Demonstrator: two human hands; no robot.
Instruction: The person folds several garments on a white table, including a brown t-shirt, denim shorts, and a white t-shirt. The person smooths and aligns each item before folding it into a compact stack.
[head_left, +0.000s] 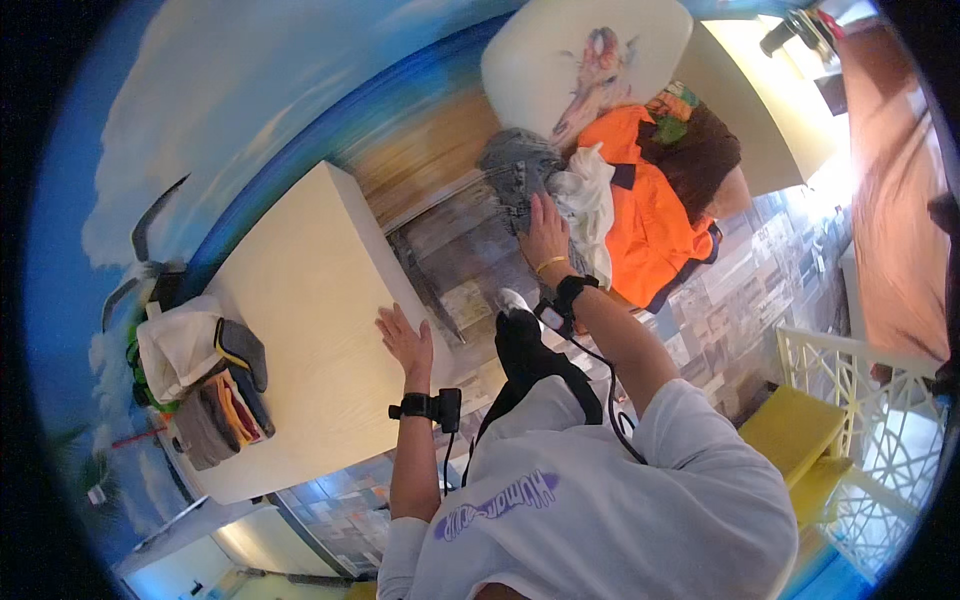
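My right hand (547, 234) lies on a grey denim garment (521, 172), its fingers spread a little; whether it grips the cloth I cannot tell. Against the denim is a crumpled white garment (592, 199), with an orange garment (645, 225) with dark trim beside it. A dark brown garment (694, 157) and a multicoloured cloth (673, 109) lie beyond the orange one. My left hand (406, 339) is at the edge of a pale wooden table (315, 300), fingers apart and holding nothing. Folded clothes in grey (202, 427), white (176, 345) and other colours are stacked at the table's far left end.
A white chair back (540, 67) printed with an animal's head rises behind the loose clothes. A yellow step-like piece of furniture (791, 431) and a white lattice panel (817, 367) stand at the right. A peach curtain (892, 202) hangs beyond. Cables run from both wrist devices.
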